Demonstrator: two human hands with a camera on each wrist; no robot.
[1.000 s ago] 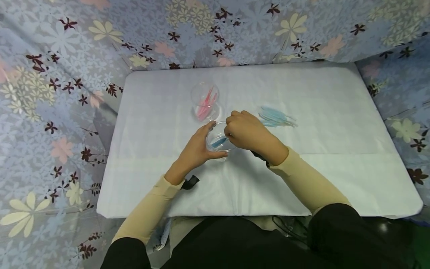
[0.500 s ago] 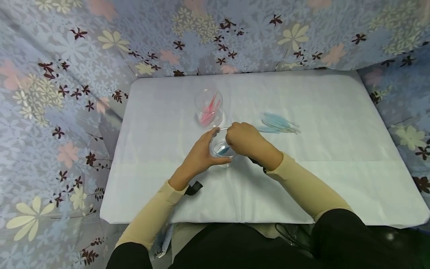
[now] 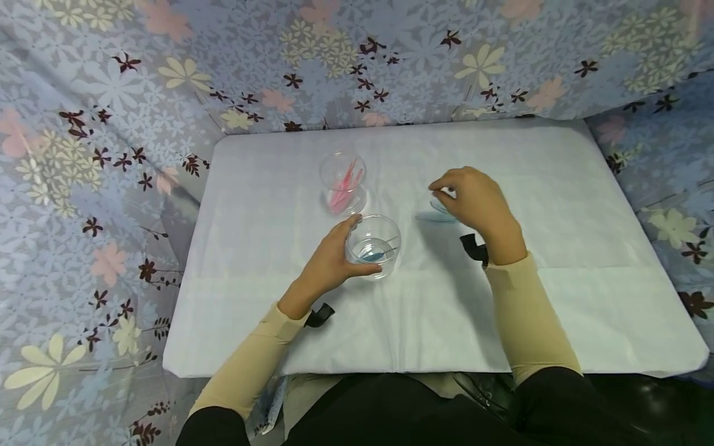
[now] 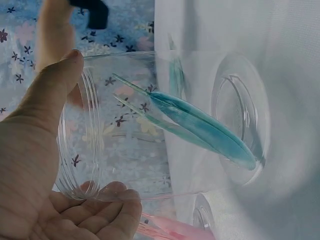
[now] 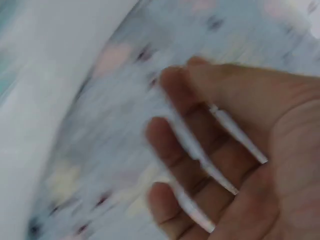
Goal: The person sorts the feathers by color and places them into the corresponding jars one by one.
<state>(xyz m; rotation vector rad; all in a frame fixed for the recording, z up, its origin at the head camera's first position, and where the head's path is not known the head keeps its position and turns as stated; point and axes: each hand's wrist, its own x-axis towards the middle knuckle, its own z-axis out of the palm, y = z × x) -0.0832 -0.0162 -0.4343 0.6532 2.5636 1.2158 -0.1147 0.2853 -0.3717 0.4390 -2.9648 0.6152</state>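
Note:
My left hand (image 3: 329,257) grips a clear plastic jar (image 3: 393,238), thumb on one side and fingers on the other, near its threaded mouth in the left wrist view. Inside leans a blue feather (image 4: 205,127), its pale quill toward the mouth; a fainter feather shape shows beside it. My right hand (image 3: 476,198) is over the pile of blue feathers (image 3: 436,217) right of the jar, partly hiding it. Its fingers are loosely bent with nothing seen between them; the right wrist view is blurred.
Behind the held jar stands a second clear jar (image 3: 329,162) with pink feathers (image 3: 344,192) in it. A white cloth (image 3: 586,217) covers the table, and a floral curtain (image 3: 413,68) hangs along the back and sides.
My right hand has left the jar's mouth and moved right and back to the blue feather pile. The feather stays in the jar; my left hand still holds it.

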